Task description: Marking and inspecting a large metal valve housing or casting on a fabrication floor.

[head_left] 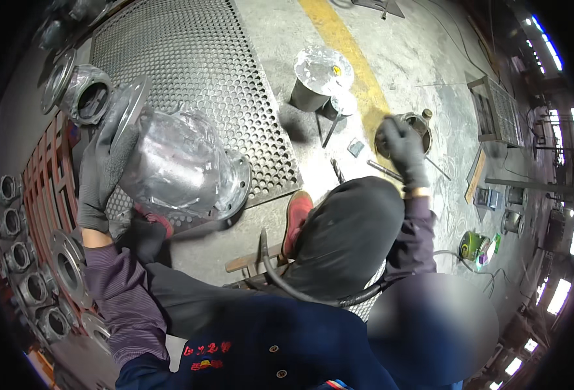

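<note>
A large grey metal valve body (pixel 170 159) with round flanges lies on its side at left, on a perforated metal plate. My left hand (pixel 108 162), in a grey glove, grips its upper left flange (pixel 134 107). Pale smeared patches cover its surface. My right hand (pixel 402 144), gloved too, is closed over a round metal pot (pixel 427 138) on the floor at right; whatever its fingers hold is hidden. Near the pot lie a dark rod (pixel 384 170) and a small grey block (pixel 356 148).
The perforated plate (pixel 189 52) spans the upper left. A lidded metal can (pixel 322 68) stands on the floor. Several flanged castings (pixel 33 286) line the left beside a red slatted rack (pixel 49 169). A black hose (pixel 280 279) crosses my lap; a wire cage (pixel 495 110) stands far right.
</note>
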The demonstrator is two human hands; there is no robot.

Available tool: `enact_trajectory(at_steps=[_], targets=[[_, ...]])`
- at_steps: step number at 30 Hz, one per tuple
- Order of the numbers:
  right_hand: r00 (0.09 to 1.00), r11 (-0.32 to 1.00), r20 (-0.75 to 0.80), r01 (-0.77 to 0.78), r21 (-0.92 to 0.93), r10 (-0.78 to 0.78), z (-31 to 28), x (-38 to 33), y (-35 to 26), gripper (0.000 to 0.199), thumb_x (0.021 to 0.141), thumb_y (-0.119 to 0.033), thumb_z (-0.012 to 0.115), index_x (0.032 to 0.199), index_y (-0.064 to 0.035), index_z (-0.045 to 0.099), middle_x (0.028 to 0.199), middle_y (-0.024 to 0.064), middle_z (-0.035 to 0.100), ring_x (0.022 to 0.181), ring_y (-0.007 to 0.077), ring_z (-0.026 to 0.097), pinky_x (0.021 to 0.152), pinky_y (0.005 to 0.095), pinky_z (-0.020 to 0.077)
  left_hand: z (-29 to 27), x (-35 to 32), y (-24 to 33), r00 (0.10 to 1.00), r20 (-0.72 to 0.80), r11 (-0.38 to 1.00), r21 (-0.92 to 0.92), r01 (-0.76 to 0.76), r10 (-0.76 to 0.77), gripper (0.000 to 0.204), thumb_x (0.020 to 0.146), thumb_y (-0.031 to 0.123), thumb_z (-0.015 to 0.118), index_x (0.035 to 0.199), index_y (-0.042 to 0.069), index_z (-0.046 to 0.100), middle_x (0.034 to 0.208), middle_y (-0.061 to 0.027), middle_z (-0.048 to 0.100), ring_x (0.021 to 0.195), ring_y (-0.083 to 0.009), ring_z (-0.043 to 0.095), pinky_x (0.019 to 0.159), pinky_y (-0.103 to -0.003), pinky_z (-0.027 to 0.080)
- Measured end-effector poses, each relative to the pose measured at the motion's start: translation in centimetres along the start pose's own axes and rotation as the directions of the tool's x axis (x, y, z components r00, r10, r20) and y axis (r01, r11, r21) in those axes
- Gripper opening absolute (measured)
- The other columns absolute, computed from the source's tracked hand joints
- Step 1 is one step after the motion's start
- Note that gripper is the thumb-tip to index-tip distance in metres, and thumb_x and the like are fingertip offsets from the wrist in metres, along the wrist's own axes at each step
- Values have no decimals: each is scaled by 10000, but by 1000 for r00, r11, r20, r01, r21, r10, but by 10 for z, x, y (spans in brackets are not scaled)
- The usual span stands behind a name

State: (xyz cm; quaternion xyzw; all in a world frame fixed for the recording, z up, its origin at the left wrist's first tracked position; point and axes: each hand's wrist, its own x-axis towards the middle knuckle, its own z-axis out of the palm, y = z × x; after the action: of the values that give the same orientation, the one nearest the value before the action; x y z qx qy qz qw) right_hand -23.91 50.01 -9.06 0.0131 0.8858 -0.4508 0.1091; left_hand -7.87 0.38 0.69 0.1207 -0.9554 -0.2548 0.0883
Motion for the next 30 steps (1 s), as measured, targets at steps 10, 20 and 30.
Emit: enact_trajectory(at_steps=[10, 20, 30], targets=[[918, 932, 157, -357, -69, 364, 152, 110, 174, 603, 815, -443, 626, 1197, 18, 552, 722, 95, 644, 557, 184, 625, 511, 328, 485, 35, 62, 35, 994, 67, 981, 171, -94, 83, 605, 888, 569, 513, 1326, 153, 538, 1359, -116, 532, 1245, -323, 504, 1046, -375, 386], [963, 720, 54, -233, 654, 263, 166, 82, 197, 216, 896, -131, 534, 977, 15, 672, 812, 78, 654, 729, 154, 598, 690, 273, 497, 31, 84, -5, 994, 102, 999, 2, -42, 42, 538, 909, 524, 496, 1298, 157, 559, 1254, -127, 605, 1130, -291, 597, 1011, -367, 440], [967, 779, 184, -250, 575, 175, 152, -23, 80, 510, 972, -241, 540, 1440, -99, 394, 898, 42, 643, 578, 50, 499, 489, 182, 377, 28, 87, 25, 994, 108, 974, 228, 1, -26, 488, 925, 374, 521, 1294, 56, 547, 1186, -158, 633, 1088, -267, 617, 912, -335, 480]])
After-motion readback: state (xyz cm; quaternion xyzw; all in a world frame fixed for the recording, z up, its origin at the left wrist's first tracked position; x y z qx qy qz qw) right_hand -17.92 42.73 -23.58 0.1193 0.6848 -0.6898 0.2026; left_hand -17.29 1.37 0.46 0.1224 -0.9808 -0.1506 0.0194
